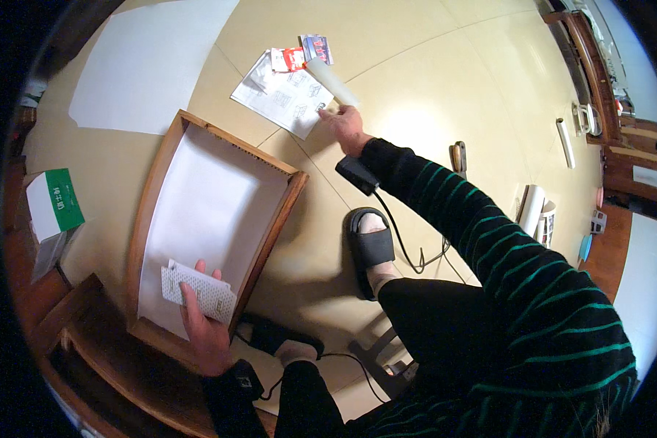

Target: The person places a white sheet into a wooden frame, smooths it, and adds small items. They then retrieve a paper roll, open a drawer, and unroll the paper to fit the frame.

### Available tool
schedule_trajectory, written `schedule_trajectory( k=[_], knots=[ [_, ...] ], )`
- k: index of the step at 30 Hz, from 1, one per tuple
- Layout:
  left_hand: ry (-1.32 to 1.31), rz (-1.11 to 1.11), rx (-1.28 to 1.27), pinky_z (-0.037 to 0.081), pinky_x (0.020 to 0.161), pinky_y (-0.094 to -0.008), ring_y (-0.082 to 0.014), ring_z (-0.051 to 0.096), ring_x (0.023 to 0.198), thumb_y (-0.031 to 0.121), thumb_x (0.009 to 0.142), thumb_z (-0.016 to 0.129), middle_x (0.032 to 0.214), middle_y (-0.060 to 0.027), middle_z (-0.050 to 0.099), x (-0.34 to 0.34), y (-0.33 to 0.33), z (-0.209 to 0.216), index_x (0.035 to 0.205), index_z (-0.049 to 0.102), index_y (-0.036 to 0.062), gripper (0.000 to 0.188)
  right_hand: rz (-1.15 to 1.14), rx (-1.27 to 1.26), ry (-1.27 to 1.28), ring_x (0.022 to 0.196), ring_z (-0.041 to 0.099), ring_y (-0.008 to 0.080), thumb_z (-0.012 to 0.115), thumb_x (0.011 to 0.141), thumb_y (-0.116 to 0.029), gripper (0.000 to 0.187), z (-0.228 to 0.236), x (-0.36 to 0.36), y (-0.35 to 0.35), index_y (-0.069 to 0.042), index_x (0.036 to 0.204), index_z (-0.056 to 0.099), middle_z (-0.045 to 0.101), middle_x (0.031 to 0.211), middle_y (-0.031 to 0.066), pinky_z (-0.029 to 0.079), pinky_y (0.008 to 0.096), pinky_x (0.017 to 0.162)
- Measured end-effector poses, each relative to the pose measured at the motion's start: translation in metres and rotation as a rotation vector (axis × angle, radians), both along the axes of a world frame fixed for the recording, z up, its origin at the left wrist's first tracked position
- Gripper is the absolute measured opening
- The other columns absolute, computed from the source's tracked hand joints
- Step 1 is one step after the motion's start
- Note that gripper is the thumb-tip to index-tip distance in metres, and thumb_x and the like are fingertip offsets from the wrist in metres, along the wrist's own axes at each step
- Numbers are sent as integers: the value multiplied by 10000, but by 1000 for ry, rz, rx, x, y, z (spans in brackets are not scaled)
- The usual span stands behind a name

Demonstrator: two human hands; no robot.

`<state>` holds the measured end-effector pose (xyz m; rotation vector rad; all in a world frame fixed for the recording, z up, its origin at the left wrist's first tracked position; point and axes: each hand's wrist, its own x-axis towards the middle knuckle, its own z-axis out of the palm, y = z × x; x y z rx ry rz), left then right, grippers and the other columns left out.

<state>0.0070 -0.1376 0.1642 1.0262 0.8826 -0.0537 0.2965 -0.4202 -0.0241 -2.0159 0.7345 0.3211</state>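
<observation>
Left hand (pixel 208 332) gripping a patterned card stack (pixel 204 293) between thumb and fingers, white-lined wooden drawer (pixel 269 237) beneath them, right hand (pixel 348 130) with fingers bent at a white roll's (pixel 330 79) near end, whether gripping I cannot tell, line-drawing sheet (pixel 277 106) left of those fingertips.

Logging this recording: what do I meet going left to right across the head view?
Green-and-white box → left hand with flat patterned cards → right hand with a pale elongated piece → small brown object → thick white roll → thin white roll.
</observation>
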Motion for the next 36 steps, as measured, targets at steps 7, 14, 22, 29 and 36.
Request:
schedule_trajectory(
  k=[7,14,22,29,36],
  knots=[
    [138,305,35,426,1016,-394,-274,518,1217,408,1018,437,1404,-117,491,-54,2,10,1509,207,110,619,24,-495,-67,1110,522,388,875,648,-288,788,-4,4,19,32,1219,437,492,1205,217,457,432,959],
    [41,331,-121,467,968,-381,-255,546,1159,421,984,518,1387,-103,509,-73,11,-14,1500,220,135,661,53,-520,-272,1090,554,395,848,642,-144,726,-12,6,29,21,1205,420,543,1178,239,476,439,926],
    [48,263,-63,500,930,-378,-262,554,1154,408,994,501,1387,-116,506,-73,13,-15,1505,205,134,651,125,-295,-197,836,671,364,616,764,-185,335,-37,23,27,43,1009,610,677,863,223,522,433,748],
    [80,269,-61,498,939,-390,-265,549,1180,378,1024,436,1378,-119,516,-69,14,-9,1497,236,131,570,359,-135,-368,785,642,249,732,741,-220,295,5,48,-31,-27,949,651,668,834,174,526,403,743],
    [29,231,-108,504,938,-404,-256,596,1122,304,1013,497,1285,-159,554,-80,32,-29,1381,381,28,474,878,-753,-951,724,646,388,575,937,-151,89,139,60,-37,-71,977,581,642,822,197,512,435,611]
  ],
)
